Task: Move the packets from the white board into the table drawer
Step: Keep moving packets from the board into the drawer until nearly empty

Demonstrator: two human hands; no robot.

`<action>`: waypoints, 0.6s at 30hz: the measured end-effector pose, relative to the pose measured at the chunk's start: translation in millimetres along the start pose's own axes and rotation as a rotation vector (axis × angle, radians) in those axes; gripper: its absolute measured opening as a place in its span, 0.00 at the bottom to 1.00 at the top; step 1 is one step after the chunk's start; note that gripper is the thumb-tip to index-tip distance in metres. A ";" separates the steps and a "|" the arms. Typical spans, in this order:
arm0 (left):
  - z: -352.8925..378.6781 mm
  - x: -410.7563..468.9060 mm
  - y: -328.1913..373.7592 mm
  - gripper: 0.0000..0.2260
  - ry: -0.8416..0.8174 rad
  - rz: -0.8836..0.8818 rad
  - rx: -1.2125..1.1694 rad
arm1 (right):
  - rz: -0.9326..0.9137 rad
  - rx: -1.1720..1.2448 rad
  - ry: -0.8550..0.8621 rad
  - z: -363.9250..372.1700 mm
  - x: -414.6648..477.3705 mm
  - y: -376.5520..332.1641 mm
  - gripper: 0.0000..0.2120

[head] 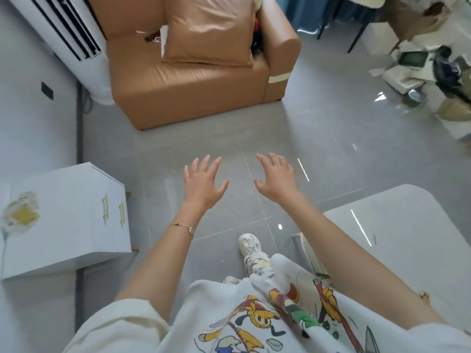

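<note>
Grey tiled floor (318, 128) beneath both hands: left hand (202, 184) and right hand (276, 180) outstretched, fingers spread, holding nothing. No packets in view. White handled cabinet (66, 225) lies lower left, nearer the left hand; glossy white bench (407, 225) lower right, nearer the right.

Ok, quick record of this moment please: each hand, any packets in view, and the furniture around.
left hand: open, fingers spread, empty, above floor
right hand: open, fingers spread, empty
packets: none in view
left of person: white cabinet with gold handles
right of person: white table
ahead: tan sofa
</note>
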State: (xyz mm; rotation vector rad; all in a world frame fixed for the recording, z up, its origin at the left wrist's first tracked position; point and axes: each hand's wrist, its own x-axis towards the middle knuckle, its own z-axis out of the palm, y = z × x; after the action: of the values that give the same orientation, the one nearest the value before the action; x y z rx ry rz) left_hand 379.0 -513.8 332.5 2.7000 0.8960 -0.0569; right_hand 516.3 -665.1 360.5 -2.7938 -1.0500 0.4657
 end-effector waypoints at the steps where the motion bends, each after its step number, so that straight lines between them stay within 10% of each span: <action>1: -1.3 7.4 -6.3 0.30 0.005 -0.034 -0.002 | -0.030 -0.004 -0.008 -0.3 14.4 -5.5 0.34; 18: -36.3 66.5 -130.0 0.30 0.103 -0.619 -0.143 | -0.597 -0.138 -0.186 -16.6 201.7 -145.7 0.35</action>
State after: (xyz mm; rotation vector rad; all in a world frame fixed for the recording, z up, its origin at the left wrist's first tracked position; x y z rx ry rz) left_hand 353.7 -365.7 324.1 2.2167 1.6622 0.0158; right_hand 574.7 -422.6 359.2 -2.3892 -1.9263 0.5915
